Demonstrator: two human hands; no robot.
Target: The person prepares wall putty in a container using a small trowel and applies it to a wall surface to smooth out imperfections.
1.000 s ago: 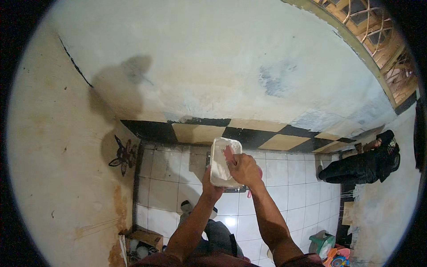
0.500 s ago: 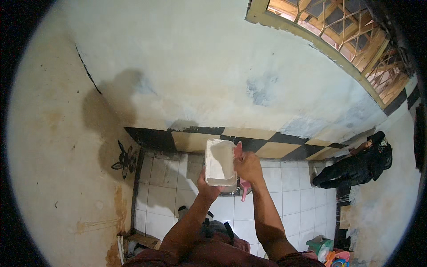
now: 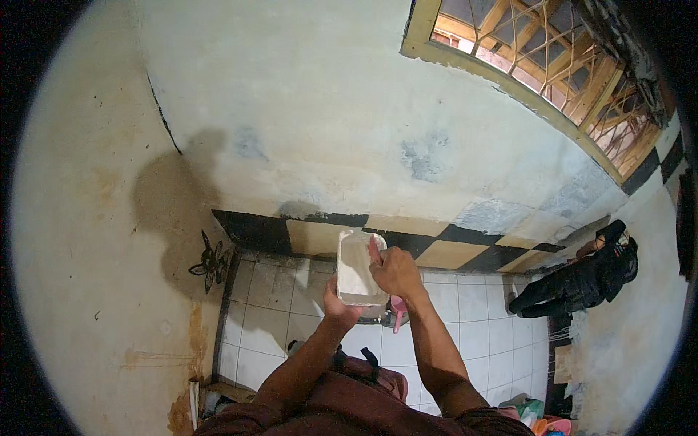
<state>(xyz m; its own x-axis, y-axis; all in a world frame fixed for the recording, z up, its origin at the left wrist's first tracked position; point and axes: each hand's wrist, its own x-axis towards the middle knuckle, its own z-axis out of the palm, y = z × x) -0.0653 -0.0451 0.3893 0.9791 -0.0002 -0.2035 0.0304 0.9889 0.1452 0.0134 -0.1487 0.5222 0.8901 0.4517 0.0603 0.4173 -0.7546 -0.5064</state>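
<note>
Out in front of me, my left hand [image 3: 340, 307] is closed on the lower left edge of a white rectangular tray [image 3: 363, 299], holding it up over the floor. White paste or liquid coats the tray's inside. My right hand [image 3: 398, 272] grips a flat red scraper [image 3: 375, 251], its end over the right part of the tray; the fingers partly cover it. Below my hands is a pink dipper [image 3: 398, 315] with its handle toward me, beside a dark round shape mostly hidden by the tray and my arm.
A patchy pale wall [image 3: 305, 131] rises ahead above black and cream checkered tiles [image 3: 320, 237]. White tiles cover the floor [image 3: 472, 330]. A person in dark clothing [image 3: 582, 283] stands at right. A barred wooden window [image 3: 538, 54] is at upper right; colourful plastic items [image 3: 545, 421] lie lower right.
My right hand has moved left, bringing the red scraper from beside the tray's right edge to over its inside. The left hand still holds the tray. The view has shifted slightly.
</note>
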